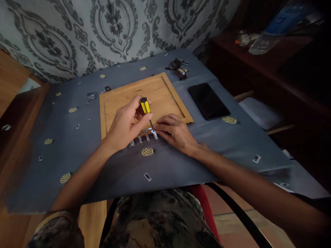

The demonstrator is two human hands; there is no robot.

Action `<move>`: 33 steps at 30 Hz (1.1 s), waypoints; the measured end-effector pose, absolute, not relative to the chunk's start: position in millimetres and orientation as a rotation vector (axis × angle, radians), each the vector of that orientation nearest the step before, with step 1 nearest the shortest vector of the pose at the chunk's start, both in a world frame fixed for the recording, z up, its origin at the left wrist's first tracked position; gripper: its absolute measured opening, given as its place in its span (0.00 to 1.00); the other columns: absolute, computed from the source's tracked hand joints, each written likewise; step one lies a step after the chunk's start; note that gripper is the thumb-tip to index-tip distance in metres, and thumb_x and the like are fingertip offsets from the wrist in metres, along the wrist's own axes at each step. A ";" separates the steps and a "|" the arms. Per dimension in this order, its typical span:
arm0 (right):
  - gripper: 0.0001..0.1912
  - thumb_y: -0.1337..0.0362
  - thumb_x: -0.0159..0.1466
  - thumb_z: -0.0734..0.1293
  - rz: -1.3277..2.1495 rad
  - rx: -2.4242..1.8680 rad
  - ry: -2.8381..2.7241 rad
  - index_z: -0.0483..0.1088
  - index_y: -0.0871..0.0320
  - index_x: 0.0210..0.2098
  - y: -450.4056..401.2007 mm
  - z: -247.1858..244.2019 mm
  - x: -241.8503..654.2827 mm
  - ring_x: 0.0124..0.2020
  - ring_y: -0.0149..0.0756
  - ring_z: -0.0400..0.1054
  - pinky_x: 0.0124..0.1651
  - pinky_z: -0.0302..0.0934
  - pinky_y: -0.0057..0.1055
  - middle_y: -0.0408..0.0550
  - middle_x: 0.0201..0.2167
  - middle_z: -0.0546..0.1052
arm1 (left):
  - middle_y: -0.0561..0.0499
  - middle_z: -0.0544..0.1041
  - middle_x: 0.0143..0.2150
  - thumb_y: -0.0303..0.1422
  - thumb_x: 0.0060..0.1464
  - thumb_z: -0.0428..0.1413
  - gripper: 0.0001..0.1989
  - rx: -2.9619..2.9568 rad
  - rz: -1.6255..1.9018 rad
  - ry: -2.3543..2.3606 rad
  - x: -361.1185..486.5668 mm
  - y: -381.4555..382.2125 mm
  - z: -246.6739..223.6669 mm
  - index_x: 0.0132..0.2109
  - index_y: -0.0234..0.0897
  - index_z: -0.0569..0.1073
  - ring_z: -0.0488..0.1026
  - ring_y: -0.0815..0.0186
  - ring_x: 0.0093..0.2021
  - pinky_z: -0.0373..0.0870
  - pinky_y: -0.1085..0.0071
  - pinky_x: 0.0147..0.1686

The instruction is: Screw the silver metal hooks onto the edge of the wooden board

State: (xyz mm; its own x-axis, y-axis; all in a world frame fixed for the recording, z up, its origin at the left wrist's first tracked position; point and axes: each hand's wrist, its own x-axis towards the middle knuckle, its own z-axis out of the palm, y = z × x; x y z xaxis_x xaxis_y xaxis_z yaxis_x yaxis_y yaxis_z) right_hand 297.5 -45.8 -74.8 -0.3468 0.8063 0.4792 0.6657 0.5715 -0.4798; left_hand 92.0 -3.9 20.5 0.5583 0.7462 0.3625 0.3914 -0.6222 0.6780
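My left hand (pixel 126 122) grips a yellow and black screwdriver (pixel 145 105), held upright with its shaft pointing down. The tip meets a small metal strip with several hooks (pixel 147 136) along the near edge of a framed wooden board (pixel 137 90). Beside the tip, the closed fingers of my right hand (pixel 177 133) press at the right end of the strip; whatever is between them is too small to make out. The board lies flat on the table.
A black phone (pixel 209 101) lies right of the board, with dark glasses (pixel 177 70) behind it. Small metal pieces (pixel 91 96) are left of the board on the blue patterned tablecloth (pixel 124 172). A plastic bottle (pixel 266 39) stands on furniture at the right.
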 end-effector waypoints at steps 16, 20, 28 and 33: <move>0.10 0.62 0.69 0.68 0.288 -1.227 -2.062 0.84 0.49 0.40 -42.0 -71.1 295.0 0.47 0.46 0.71 0.50 0.67 0.45 0.50 0.41 0.81 | 0.51 0.78 0.36 0.34 0.62 0.57 0.07 2.317 0.923 0.933 93.2 -3.4 19.3 0.45 0.37 0.70 0.76 0.67 0.35 0.71 0.70 0.35; 0.10 0.63 0.69 0.67 0.273 -1.210 -2.051 0.84 0.51 0.39 -42.1 -72.2 293.4 0.46 0.46 0.71 0.50 0.67 0.45 0.50 0.39 0.81 | 0.52 0.79 0.39 0.31 0.60 0.57 0.14 2.271 0.956 0.921 93.4 -3.6 19.8 0.52 0.39 0.68 0.78 0.67 0.37 0.75 0.70 0.38; 0.12 0.61 0.71 0.66 0.314 -1.166 -1.999 0.83 0.52 0.40 -43.9 -75.7 292.3 0.47 0.46 0.71 0.51 0.67 0.46 0.51 0.40 0.82 | 0.52 0.79 0.42 0.27 0.61 0.57 0.21 2.332 0.959 0.874 91.7 -4.7 20.2 0.59 0.42 0.64 0.79 0.65 0.40 0.78 0.67 0.41; 0.11 0.61 0.70 0.67 0.295 -1.172 -1.994 0.83 0.54 0.39 -43.8 -77.0 292.1 0.46 0.45 0.70 0.50 0.68 0.44 0.52 0.41 0.82 | 0.53 0.77 0.44 0.28 0.63 0.56 0.19 2.419 0.949 0.872 90.2 -3.6 21.3 0.59 0.43 0.64 0.79 0.67 0.41 0.79 0.69 0.42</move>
